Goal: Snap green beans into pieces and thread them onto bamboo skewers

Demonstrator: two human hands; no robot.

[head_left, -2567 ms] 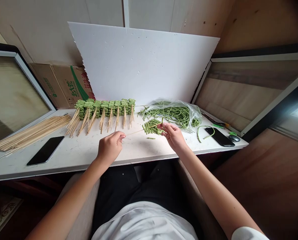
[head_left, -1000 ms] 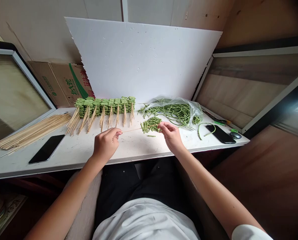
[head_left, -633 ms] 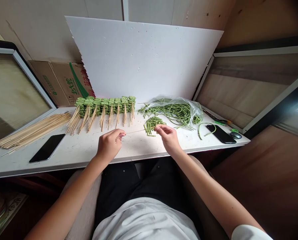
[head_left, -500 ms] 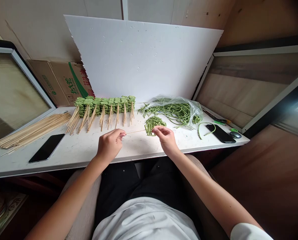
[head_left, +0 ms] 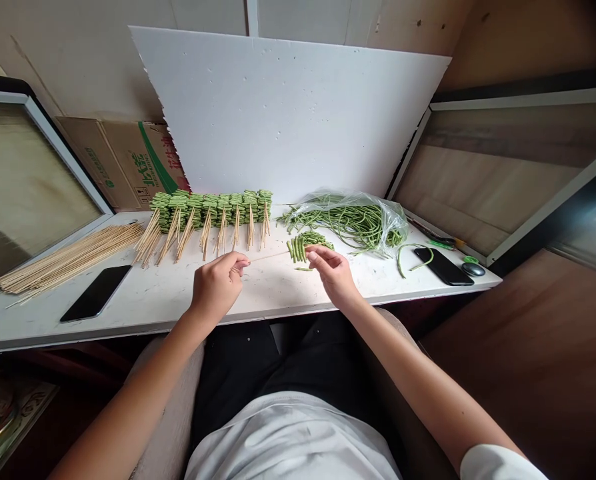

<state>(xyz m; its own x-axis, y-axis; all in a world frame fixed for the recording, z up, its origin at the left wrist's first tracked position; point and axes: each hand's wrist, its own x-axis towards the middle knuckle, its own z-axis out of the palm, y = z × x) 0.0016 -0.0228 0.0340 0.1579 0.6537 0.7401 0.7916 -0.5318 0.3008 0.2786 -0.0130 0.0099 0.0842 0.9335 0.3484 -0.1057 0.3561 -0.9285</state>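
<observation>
My left hand (head_left: 217, 283) pinches the end of a thin bamboo skewer (head_left: 269, 257), which runs to the right just above the table. At its other end is a row of cut green bean pieces (head_left: 296, 251), side by side across the skewer. My right hand (head_left: 332, 275) is closed at the right end of this row, fingertips pinching a bean piece; the skewer's tip is hidden there. Behind the fingers lies a small pile of cut bean pieces (head_left: 318, 238). One loose piece (head_left: 304, 269) rests on the table below the row.
Filled bean skewers (head_left: 208, 212) are stacked in bunches at the back left. Bare skewers (head_left: 73, 257) and a phone (head_left: 97, 293) lie left. Long beans in a plastic bag (head_left: 348, 220) lie back right, near another phone (head_left: 444, 267). A white board (head_left: 293, 120) stands behind.
The row of bean pieces on the skewer has risen slightly and tilted, showing apart from the pile. A loose piece now shows beneath it. Both hands have stayed nearly in place.
</observation>
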